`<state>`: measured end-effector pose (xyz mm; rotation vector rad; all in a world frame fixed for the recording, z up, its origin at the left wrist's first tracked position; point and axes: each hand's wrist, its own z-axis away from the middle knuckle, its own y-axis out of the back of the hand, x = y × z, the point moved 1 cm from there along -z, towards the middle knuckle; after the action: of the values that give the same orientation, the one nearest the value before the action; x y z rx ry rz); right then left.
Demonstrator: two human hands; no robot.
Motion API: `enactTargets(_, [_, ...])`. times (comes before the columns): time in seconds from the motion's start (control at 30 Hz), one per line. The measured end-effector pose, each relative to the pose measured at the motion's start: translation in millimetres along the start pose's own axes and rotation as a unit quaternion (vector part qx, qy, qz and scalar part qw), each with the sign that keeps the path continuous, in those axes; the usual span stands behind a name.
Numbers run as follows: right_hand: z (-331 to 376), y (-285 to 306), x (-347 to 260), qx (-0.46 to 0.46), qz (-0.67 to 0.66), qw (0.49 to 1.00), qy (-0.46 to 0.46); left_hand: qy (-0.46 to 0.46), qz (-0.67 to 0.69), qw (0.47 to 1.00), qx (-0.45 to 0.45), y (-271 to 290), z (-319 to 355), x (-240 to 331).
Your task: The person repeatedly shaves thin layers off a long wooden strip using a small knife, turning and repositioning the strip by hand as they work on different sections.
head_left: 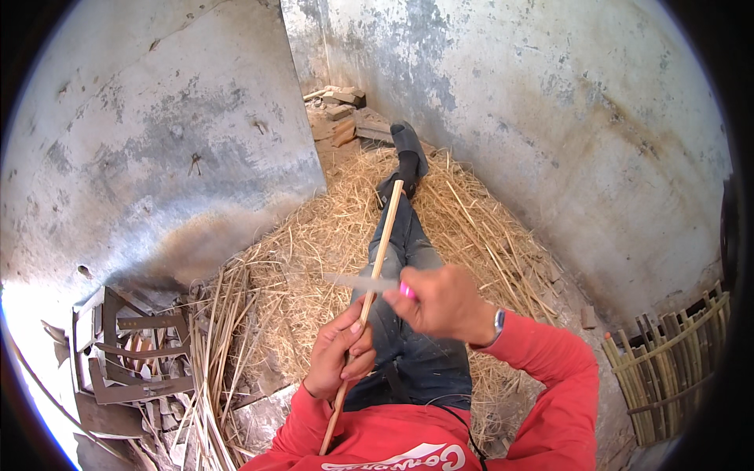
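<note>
Clearly, the long thin pale bamboo stick (378, 259) is lying along the lap, pointing far; light and stiff, it seems best gripped low. The left hand (339, 357) is clenching it there, while the right hand (440, 302) is grasping a pink-handled knife (369, 283) across it, over the straw-strewn floor (487, 235).

Knife blade (352, 282) motion-blurred, edge indistinct; pink handle (407, 290) mostly buried in right hand (440, 302). Cane stick (369, 290) mid-length hidden inside left hand (339, 355). Woven cane panel (667, 369) near right cut by frame rim. Metal frames (129, 353) near left, possibly scrap, too jumbled to tell.
</note>
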<state>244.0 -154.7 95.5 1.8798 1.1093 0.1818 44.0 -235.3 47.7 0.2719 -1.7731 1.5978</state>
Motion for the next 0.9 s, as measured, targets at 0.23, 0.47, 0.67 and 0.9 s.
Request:
enactTargets(0.23, [-40,34,81,0.163,0.101,0.974,-0.124,0.066,0.13,0.986,-0.078,11,9,-11])
enactTargets(0.47, [-36,48,89,0.203,-0.146,0.951,-0.181,0.078,0.216,0.967,-0.108,11,5,-9])
enactTargets(0.67, [-38,24,33,0.003,-0.259,0.938,-0.232,0.078,0.026,0.994,-0.072,2,-3,-18])
enactTargets(0.9, [-46,26,28,0.043,-0.28,0.925,-0.254,-0.247,-0.388,0.88,0.116,3,-5,-12])
